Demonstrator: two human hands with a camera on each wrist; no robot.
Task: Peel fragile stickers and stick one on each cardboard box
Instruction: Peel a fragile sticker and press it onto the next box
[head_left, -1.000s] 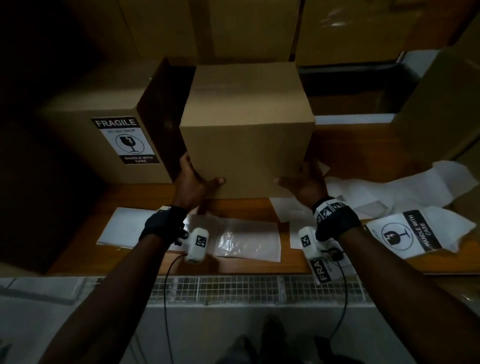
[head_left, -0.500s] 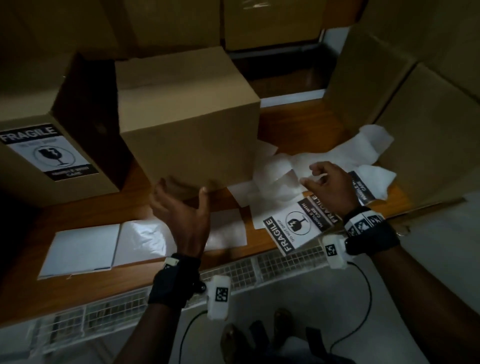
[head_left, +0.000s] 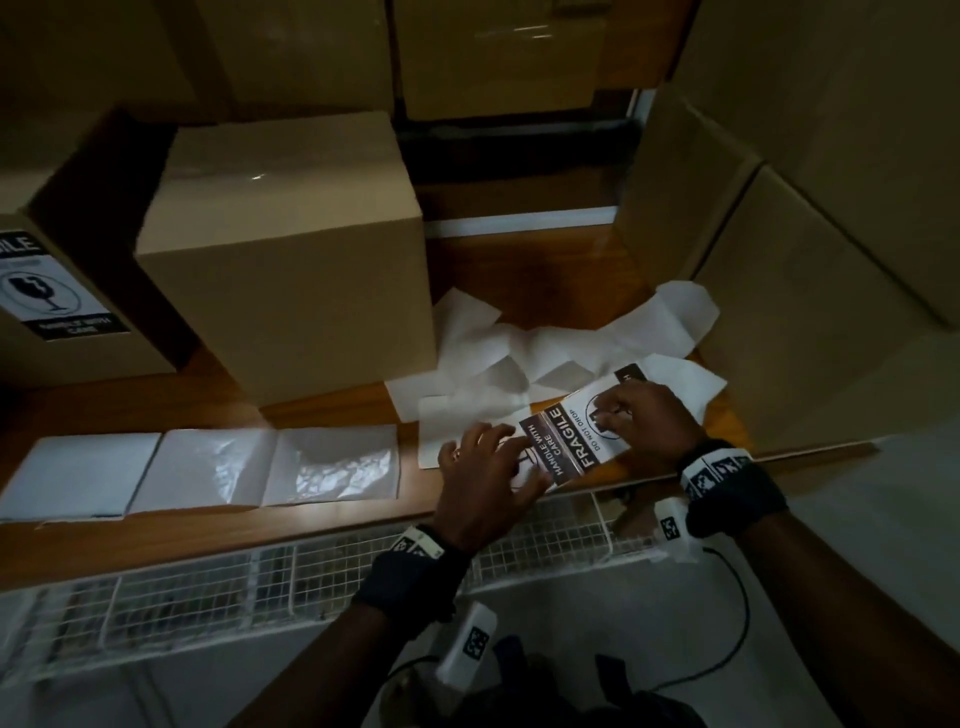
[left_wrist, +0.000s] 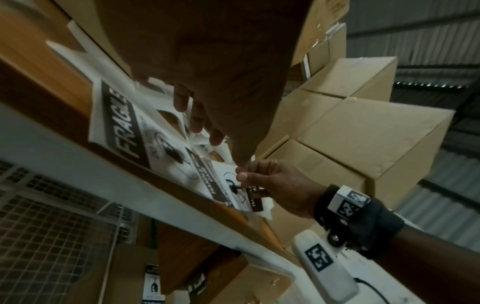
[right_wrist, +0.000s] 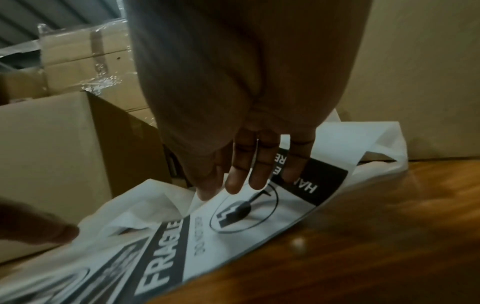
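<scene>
Flat, both hands (head_left: 566, 441) press glossy sticker strip (head_left: 574, 439).

Warehouse, stacked cardboard boxes (head_left: 810, 260) (corrugated wall (left_wrist: 415, 30))

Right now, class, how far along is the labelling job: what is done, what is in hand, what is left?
Done: the box at far left already carries a fragile sticker. In hand: both hands, left hand and right hand, are on the sticker strip at the table edge; nothing looks peeled yet. Left: the plain box in the middle shows no label on the faces in view.
</scene>
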